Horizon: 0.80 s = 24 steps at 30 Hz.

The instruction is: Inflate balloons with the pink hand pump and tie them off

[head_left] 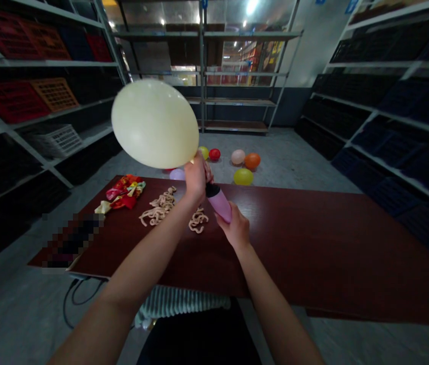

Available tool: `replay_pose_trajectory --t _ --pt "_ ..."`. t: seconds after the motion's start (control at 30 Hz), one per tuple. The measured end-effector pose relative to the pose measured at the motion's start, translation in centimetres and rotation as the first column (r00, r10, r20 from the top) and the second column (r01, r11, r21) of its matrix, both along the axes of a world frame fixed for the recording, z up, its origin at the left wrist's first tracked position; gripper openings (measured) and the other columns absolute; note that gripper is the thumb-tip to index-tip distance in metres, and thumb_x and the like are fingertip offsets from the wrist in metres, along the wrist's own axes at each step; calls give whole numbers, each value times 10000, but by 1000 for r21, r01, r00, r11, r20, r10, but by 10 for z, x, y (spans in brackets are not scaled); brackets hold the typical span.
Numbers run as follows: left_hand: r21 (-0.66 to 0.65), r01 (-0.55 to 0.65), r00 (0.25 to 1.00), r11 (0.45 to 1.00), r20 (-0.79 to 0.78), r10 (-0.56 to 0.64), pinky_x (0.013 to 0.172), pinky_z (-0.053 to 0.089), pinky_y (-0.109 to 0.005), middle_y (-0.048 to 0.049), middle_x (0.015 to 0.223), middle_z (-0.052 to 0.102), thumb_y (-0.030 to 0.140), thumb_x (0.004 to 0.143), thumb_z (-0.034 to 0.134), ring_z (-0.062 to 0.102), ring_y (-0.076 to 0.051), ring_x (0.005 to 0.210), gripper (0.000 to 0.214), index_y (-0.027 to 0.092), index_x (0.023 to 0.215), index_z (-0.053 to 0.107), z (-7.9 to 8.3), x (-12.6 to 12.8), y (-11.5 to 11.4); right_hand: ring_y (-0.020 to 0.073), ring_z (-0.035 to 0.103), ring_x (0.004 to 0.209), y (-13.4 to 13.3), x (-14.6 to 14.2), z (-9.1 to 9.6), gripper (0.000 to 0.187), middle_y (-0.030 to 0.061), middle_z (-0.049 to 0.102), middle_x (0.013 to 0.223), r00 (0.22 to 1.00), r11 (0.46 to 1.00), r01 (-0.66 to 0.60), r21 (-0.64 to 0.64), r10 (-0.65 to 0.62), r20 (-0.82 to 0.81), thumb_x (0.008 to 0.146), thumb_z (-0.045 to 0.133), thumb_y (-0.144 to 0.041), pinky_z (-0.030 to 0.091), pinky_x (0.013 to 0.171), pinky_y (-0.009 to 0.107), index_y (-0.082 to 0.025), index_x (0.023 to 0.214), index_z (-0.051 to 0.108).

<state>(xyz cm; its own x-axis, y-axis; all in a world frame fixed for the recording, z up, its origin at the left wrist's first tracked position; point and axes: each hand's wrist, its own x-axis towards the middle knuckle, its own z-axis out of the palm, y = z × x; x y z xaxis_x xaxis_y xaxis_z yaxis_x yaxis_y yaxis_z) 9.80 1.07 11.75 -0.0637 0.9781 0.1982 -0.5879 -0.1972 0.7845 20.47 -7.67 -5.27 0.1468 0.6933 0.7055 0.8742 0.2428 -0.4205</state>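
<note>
A large pale yellow balloon (155, 124), blown up, tilts up to the left above the table. My left hand (196, 177) is closed around the balloon's neck, close to the black end of a purple balloon pump (221, 204). My right hand (236, 225) grips the lower part of that pump. Whether the balloon's mouth sits on the pump's nozzle is hidden by my left fingers. Beneath my left forearm lie beige coiled strips (159, 207) in loose heaps. A pile of uninflated balloons (125, 192), red, yellow and cream, rests at the table's left end.
The dark red-brown table (305, 243) spans the front. Beyond it, inflated balloons lie on the floor, among them an orange balloon (252, 161) and a yellow-green balloon (243, 177). Shelves with crates (54, 94) line both sides; a metal rack (237, 101) stands behind. A cable (70, 301) hangs at left.
</note>
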Motion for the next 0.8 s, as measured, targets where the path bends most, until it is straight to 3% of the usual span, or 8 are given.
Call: replay_pose_trajectory --t 0.17,0.3,0.47,0.6,0.8 --pt "-158 -27 999 987 32 33 328 225 -237 51 378 297 383 993 557 274 -78 281 537 215 541 320 -27 -7 13 273 756 845 2 0 1 467 133 773 1003 999 1000 -2 -13 3 53 920 647 -507 559 704 331 -161 1233 619" --pt "-284 -106 985 953 101 140 340 238 -218 73 415 299 247 936 518 264 -71 295 424 216 570 305 -39 -38 17 243 748 842 1 -7 6 434 102 773 990 987 998 -60 -18 62 145 902 689 -487 536 701 298 -187 1211 635" --pt "-346 -251 934 904 157 320 365 231 -206 91 444 254 209 854 531 257 -67 319 362 218 604 269 -47 -84 11 225 733 837 -3 -16 8 435 90 769 970 953 992 -120 -45 128 273 893 711 -463 517 703 285 -194 1226 632" --pt "-338 -304 910 891 172 376 372 222 -214 85 455 267 170 847 514 251 -69 327 343 214 613 267 -31 -123 7 219 733 865 -5 -16 9 450 96 765 1014 939 983 -179 -43 183 290 886 726 -434 522 744 287 -187 1248 623" --pt "-270 -389 880 881 172 442 368 224 -208 79 453 265 226 956 466 244 -65 330 379 201 620 292 14 -161 0 225 735 870 -7 -16 11 448 86 765 1017 935 975 -223 -14 218 280 890 713 -424 549 760 314 -188 1257 607"
